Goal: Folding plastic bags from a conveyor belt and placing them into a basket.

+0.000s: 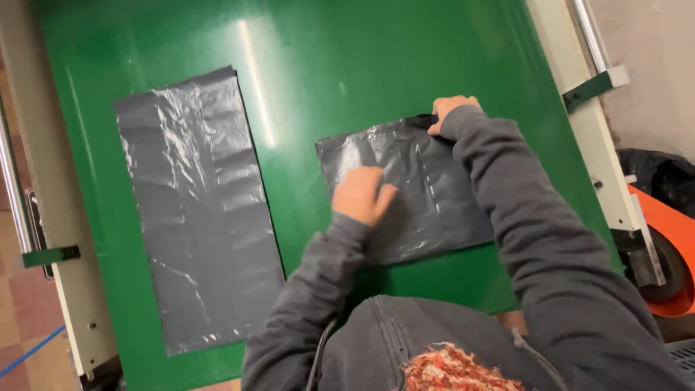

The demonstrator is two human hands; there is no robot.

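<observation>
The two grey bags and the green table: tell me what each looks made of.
Folded grey bag under the left hand and right hand: thin plastic film, going by its fine wrinkles and soft sheen. Long grey bag: apparently the same film, creased and glossy. Green table: smooth, hard, shiny surface with light streaks, possibly painted metal or laminate.

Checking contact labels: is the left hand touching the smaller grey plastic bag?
Touching. Head view: left hand lies flat on the smaller grey plastic bag, no gap visible.
</observation>
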